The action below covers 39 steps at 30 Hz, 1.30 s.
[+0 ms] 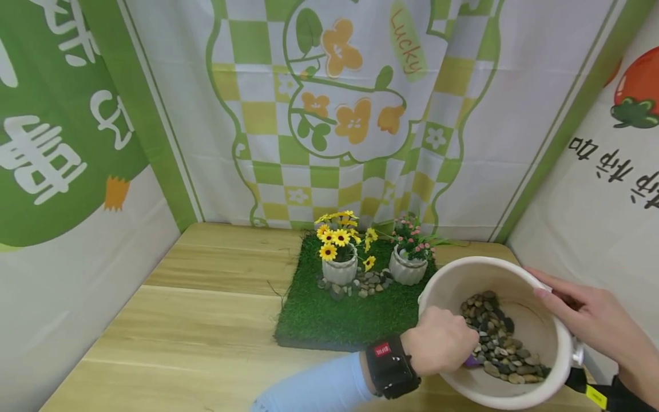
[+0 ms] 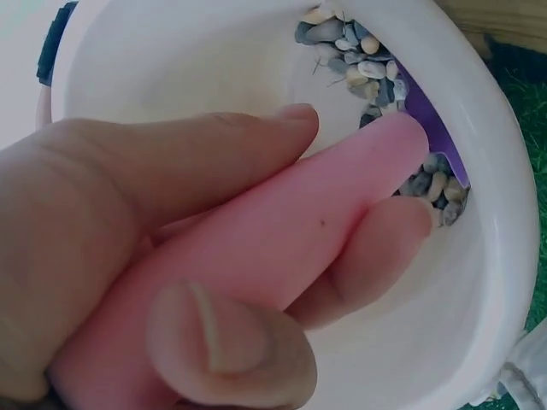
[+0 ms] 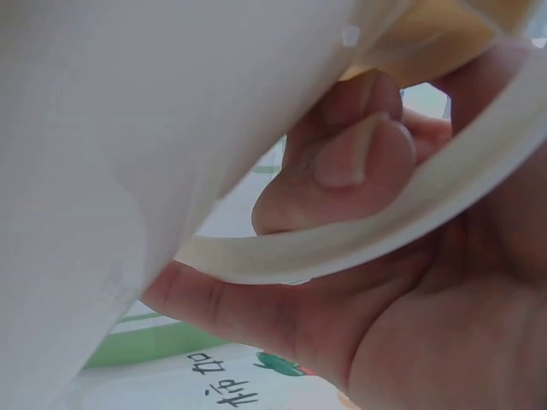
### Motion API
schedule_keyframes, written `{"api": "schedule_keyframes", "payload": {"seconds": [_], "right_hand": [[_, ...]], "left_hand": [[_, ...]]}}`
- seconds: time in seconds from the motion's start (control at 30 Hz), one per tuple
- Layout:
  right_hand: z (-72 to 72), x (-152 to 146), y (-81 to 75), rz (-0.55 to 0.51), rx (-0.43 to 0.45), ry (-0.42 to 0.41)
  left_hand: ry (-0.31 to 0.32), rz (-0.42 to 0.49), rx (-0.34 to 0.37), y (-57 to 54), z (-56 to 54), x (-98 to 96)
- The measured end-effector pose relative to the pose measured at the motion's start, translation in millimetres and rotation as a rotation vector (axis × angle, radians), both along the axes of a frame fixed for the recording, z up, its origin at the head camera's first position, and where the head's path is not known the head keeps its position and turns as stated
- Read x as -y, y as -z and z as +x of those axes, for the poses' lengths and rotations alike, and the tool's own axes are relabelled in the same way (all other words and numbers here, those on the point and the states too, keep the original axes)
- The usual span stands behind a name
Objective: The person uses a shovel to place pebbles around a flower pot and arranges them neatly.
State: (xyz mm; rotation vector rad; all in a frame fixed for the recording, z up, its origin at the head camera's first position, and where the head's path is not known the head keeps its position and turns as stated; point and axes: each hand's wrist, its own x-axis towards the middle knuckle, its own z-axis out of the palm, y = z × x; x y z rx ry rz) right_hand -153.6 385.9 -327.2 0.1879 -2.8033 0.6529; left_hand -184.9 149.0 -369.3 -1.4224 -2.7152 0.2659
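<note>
A white bucket (image 1: pixel 435 272) tilts toward me at the right of the table, with many pebbles (image 1: pixel 501 346) lying along its inside. Reaching into it, my left hand (image 1: pixel 445 339) grips the pink handle (image 2: pixel 282 226) of a small toy shovel. The shovel's purple blade (image 2: pixel 436 128) lies among the pebbles near the bucket wall in the left wrist view; in the head view the hand mostly covers it. At the bucket's right side, my right hand (image 1: pixel 599 317) holds the rim, and in the right wrist view its fingers curl round the white curved bucket handle (image 3: pixel 282 260).
Left of the bucket lies a square of artificial grass (image 1: pixel 329 317). Yellow flowers in a white pot (image 1: pixel 340 270) and pink ones in another pot (image 1: pixel 408 268) stand on it, with loose stones (image 1: pixel 373 280) between. Printed cloth (image 1: pixel 360 189) hangs behind the wooden table (image 1: pixel 195 332).
</note>
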Motion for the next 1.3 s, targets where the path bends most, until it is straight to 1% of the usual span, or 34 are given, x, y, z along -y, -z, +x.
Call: {"api": "schedule_keyframes", "payload": {"seconds": [0.13,0.3,0.43,0.53,0.63,0.7,0.83,0.97,1.07,1.17,1.3], "right_hand": [[-0.1,-2.8,0.3,0.003,0.01,0.001],[0.4,-8.2,-0.3,0.03,0.022,0.018],[0.2,-9.8,-2.3,0.044,0.046,0.034],[0.7,-10.1,-3.4,0.03,0.056,0.037],[1.8,-10.1,-3.6,0.018,0.075,0.045],[2.0,-10.1,-3.4,0.01,0.082,0.044],[0.6,-10.0,-2.5,-0.003,0.08,0.021],[0.8,-12.1,0.2,-0.02,0.077,0.002],[1.0,-16.6,1.9,-0.012,0.07,-0.009],[0.0,-20.6,2.8,-0.002,0.07,-0.009],[-0.7,-22.9,2.0,-0.004,0.078,-0.012]], "left_hand": [[0.018,-0.012,0.0,-1.0,2.4,-0.4],[0.049,0.022,-0.013,0.9,3.7,1.2],[0.038,0.043,-0.038,1.8,1.9,2.2],[0.032,0.052,-0.047,2.5,2.2,3.4],[0.042,0.062,-0.053,2.8,3.0,4.9],[0.063,0.072,-0.064,2.5,3.2,6.1],[0.127,0.06,-0.047,-1.1,0.2,6.0],[0.124,-0.01,0.01,-7.8,-8.1,-0.1],[0.106,-0.036,0.041,-9.0,-15.8,-6.0],[0.103,-0.022,0.065,-3.2,-21.0,-10.7],[0.076,-0.013,0.096,7.0,-22.4,-16.6]]}}
